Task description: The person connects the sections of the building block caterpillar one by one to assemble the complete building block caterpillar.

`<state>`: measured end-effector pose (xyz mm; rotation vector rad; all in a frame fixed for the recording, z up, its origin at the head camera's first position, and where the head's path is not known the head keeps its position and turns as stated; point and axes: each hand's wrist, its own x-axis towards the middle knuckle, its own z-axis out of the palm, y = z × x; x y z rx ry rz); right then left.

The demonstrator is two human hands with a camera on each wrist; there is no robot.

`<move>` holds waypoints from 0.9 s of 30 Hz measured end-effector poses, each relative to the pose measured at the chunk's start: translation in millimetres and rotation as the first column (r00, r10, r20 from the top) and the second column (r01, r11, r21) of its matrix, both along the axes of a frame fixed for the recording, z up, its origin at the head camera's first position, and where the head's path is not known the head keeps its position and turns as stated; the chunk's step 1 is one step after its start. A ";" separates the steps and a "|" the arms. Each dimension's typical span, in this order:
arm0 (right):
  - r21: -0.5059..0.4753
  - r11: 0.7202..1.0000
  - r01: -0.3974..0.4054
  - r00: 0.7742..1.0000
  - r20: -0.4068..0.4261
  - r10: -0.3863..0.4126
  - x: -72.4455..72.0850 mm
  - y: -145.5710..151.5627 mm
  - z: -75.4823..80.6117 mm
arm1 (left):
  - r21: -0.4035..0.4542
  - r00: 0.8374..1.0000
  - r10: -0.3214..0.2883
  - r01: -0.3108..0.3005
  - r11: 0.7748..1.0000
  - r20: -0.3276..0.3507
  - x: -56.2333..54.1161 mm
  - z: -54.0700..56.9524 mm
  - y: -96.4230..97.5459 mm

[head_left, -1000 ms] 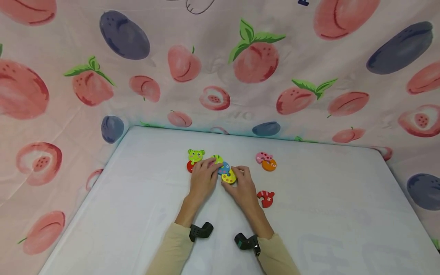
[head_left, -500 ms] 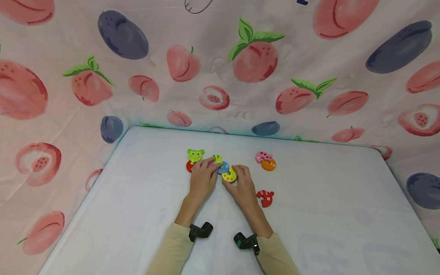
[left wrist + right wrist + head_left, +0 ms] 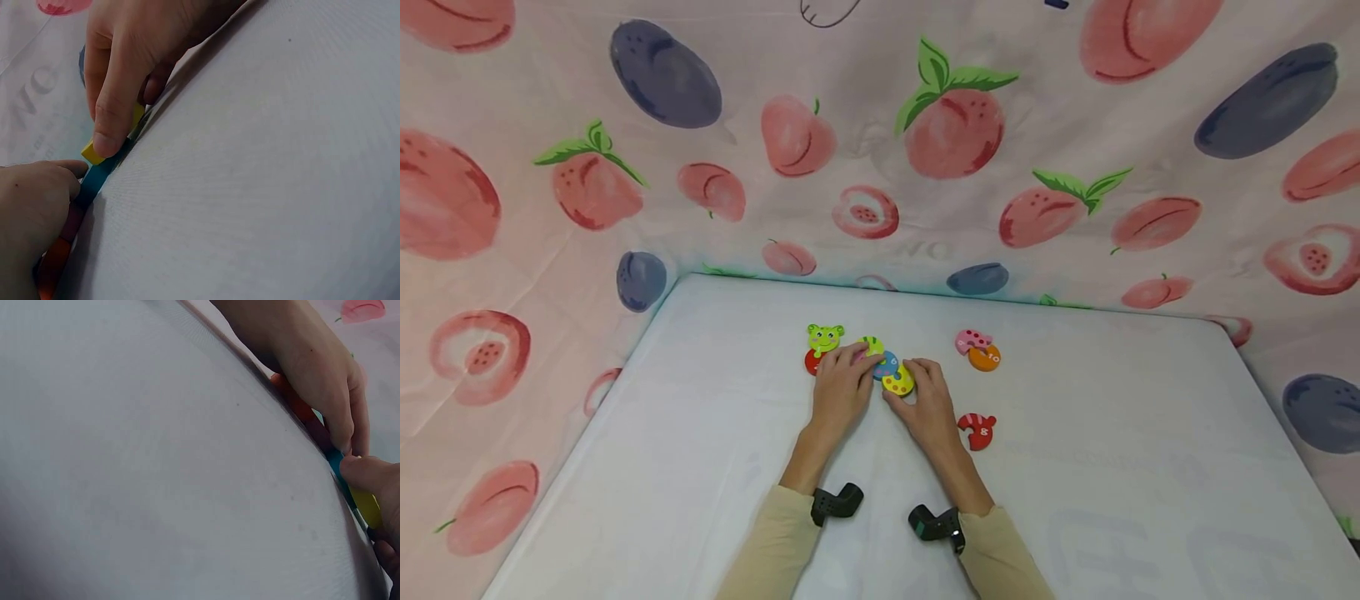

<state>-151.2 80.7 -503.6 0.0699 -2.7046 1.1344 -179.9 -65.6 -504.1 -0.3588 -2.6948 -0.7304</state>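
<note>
Flat, colourful animal-chain puzzle pieces with numbers lie on the white table. My left hand (image 3: 838, 387) is over the left part of the chain, its fingertips holding the blue puzzle piece (image 3: 886, 365) marked 6. That hand partly covers a green striped piece (image 3: 872, 344), a pink piece and a red piece (image 3: 812, 362) below the green frog-like head (image 3: 825, 337). My right hand (image 3: 931, 406) pinches the yellow spotted puzzle piece (image 3: 898, 382) between thumb and fingers. In the left wrist view the yellow piece (image 3: 92, 154) sits slightly higher than the blue one (image 3: 94, 182), against its end.
Right of the hands lie a pink spotted piece (image 3: 973, 340) touching an orange piece (image 3: 985, 358) marked 10. A red striped piece (image 3: 977, 432) marked 8 lies nearer, beside the right wrist. A fruit-print cloth (image 3: 865, 125) hangs behind the white table (image 3: 1112, 467).
Both hands stay at the same pieces. The right hand and the yellow piece shift only very slightly; the whole head view drifts a little.
</note>
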 end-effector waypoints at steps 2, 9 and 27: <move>-0.005 1.000 -0.004 1.000 0.009 0.004 -0.6 -0.6 -0.9 | -0.002 1.000 -0.001 0.001 1.000 -0.001 0.0 -0.4 -0.1; -0.004 1.000 -0.008 1.000 0.012 0.009 -1.7 -1.6 -3.0 | 0.003 0.999 -0.006 0.006 1.000 0.048 0.2 0.6 -0.7; 0.022 1.000 -0.013 1.000 0.025 0.013 -3.3 0.0 -3.7 | -0.015 0.996 -0.003 0.004 1.000 0.090 0.6 1.3 -1.1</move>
